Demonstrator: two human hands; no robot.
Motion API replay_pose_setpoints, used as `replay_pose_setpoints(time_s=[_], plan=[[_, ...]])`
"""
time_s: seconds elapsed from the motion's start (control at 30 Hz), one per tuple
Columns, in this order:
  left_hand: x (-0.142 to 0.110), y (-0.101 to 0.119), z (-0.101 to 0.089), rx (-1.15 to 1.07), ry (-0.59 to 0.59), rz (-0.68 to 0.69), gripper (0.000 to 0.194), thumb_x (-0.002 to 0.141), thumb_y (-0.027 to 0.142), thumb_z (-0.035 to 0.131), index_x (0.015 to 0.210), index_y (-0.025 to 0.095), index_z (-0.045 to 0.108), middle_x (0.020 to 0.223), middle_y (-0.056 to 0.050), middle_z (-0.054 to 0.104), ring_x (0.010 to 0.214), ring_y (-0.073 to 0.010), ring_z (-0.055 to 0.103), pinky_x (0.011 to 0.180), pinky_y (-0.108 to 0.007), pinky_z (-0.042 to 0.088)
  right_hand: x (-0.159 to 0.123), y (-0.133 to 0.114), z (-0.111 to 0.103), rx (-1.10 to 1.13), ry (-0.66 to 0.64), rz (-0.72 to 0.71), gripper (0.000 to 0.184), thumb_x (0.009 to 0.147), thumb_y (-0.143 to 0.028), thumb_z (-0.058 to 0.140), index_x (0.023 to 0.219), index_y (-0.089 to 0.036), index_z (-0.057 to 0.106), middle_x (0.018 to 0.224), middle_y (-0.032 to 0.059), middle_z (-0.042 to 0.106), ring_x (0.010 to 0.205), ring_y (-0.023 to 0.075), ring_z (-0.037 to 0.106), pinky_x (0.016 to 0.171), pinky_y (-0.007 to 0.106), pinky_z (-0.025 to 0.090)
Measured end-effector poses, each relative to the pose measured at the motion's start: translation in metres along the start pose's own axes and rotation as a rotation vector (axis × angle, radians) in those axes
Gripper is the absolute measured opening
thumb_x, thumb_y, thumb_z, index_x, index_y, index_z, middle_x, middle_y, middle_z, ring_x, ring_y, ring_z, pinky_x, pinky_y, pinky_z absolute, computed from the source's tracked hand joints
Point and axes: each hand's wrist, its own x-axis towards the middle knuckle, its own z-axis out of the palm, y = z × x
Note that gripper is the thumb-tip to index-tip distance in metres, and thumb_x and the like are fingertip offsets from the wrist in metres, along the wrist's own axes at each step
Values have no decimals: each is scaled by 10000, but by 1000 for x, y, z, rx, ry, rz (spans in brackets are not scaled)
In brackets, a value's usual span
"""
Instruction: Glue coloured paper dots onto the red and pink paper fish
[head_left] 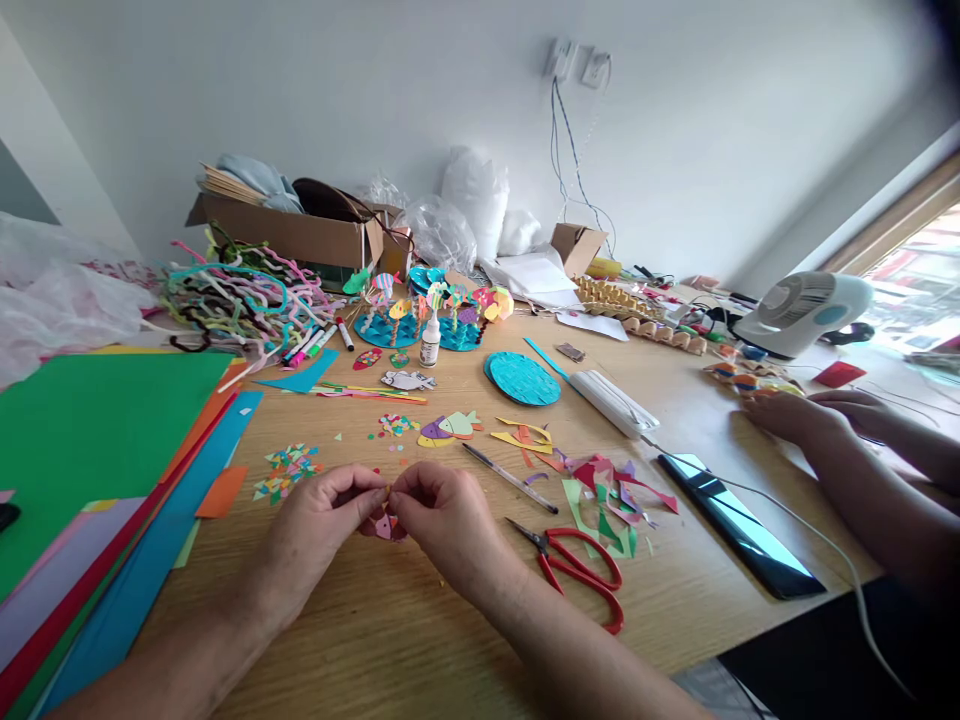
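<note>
My left hand (334, 515) is closed, its fingers round a small pink paper fish (385, 526). Thumb and forefinger of my right hand (446, 510) pinch together at the fish's upper edge; what they grip is too small to make out. Just beyond lie round paper dots (395, 424) and paper fish cutouts (450, 428) in green, purple and yellow. Small paper chips (289, 470) are heaped left of my left hand. To the right of my right hand are a black pen (510, 478) and red-handled scissors (577, 565), blades slightly apart.
Coloured paper sheets (112, 440) cover the left side. A white glue bottle (430, 342) stands before finished fish decorations on blue bases (386, 330). Paper scraps (615, 500), a phone (739, 525) and its cable lie right. Another person's hands (802, 415) work at the far right.
</note>
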Motion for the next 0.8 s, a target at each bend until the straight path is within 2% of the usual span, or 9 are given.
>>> replay_pose_setpoints(time_s=[0.27, 0.57, 0.8], plan=[[0, -5, 0, -25, -8, -24, 219, 667, 365, 633, 738, 160, 655, 628, -16, 665, 608, -167, 601, 599, -272, 487, 1, 0, -5, -10, -4, 23, 90, 689, -143, 495, 626, -170, 554, 561, -16, 578, 540, 123, 597, 478, 195, 425], [3, -9, -1, 37, -16, 13, 190, 687, 359, 612, 661, 171, 611, 578, 4, 627, 569, -152, 586, 544, -247, 459, 2, 3, -3, -82, -16, -13, 91, 700, -147, 504, 639, -171, 566, 589, -5, 606, 570, 129, 607, 519, 210, 428], [2, -10, -3, 66, -29, -9, 177, 694, 350, 583, 644, 180, 580, 566, 21, 610, 569, -130, 556, 551, -224, 432, 2, 7, -4, -115, -5, 12, 52, 703, -175, 526, 688, -179, 576, 623, -11, 605, 556, 125, 599, 476, 201, 398]])
